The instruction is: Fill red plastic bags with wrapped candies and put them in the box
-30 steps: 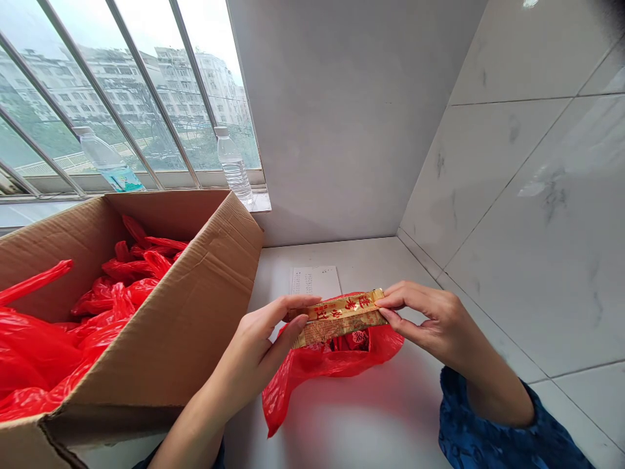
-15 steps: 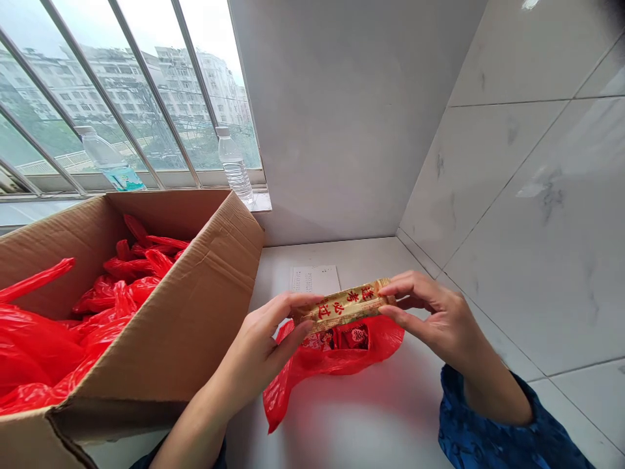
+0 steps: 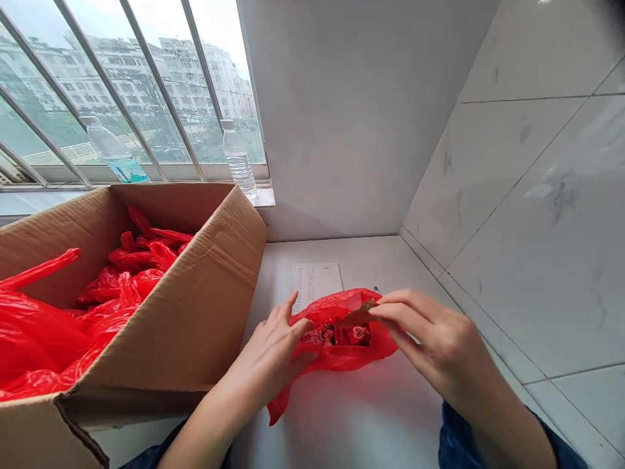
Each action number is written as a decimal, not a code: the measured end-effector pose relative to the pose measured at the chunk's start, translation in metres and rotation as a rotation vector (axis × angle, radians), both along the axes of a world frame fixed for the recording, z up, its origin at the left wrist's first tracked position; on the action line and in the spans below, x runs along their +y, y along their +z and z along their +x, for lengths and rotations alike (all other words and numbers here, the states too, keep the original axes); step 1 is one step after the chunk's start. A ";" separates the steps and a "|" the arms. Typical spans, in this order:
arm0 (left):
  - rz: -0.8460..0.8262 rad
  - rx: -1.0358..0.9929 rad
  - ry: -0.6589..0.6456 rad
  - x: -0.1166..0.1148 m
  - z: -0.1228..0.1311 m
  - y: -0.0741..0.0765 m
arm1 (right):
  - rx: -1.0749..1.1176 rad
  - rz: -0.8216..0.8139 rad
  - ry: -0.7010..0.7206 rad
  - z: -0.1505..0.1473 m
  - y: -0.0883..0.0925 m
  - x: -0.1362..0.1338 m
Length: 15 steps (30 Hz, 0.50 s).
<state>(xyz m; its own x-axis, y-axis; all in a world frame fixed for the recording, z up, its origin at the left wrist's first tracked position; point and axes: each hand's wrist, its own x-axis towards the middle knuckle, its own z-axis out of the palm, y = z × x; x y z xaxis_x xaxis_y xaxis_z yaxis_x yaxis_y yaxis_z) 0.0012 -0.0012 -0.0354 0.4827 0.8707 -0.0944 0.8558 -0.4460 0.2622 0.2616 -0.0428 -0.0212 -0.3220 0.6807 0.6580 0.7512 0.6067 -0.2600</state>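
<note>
A red plastic bag (image 3: 336, 359) lies open on the white surface, with several small red printed packets (image 3: 355, 335) visible inside. My right hand (image 3: 432, 332) pinches one end of a slim gold packet (image 3: 359, 315), now tilted low over the bag's mouth and seen almost edge-on. At the bag's left side is my left hand (image 3: 276, 348), its fingers spread and its thumb over the bag's edge. Nothing shows in its grasp, and some of its fingertips overlap the red plastic.
A cardboard box (image 3: 195, 306) stands at the left, holding several knotted red bags (image 3: 43, 332). Behind the open bag lies a printed white sheet (image 3: 317, 277). Two plastic bottles (image 3: 239, 159) stand by the barred window. A tiled wall (image 3: 537, 228) bounds the right side.
Both hands held the gold packet up above the bag. My left hand has let go and moved to the bag's left side, while my right hand has lowered the packet into its mouth.
</note>
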 end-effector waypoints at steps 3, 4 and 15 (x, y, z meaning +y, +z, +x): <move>0.003 0.012 0.030 0.003 0.004 -0.010 | -0.096 -0.017 -0.023 -0.026 -0.016 0.010; 0.010 0.002 0.021 0.004 0.004 -0.012 | -0.135 -0.035 -0.020 -0.036 -0.023 0.015; 0.066 -0.019 0.003 0.008 0.006 -0.008 | -0.060 -0.606 -0.016 -0.047 -0.069 0.051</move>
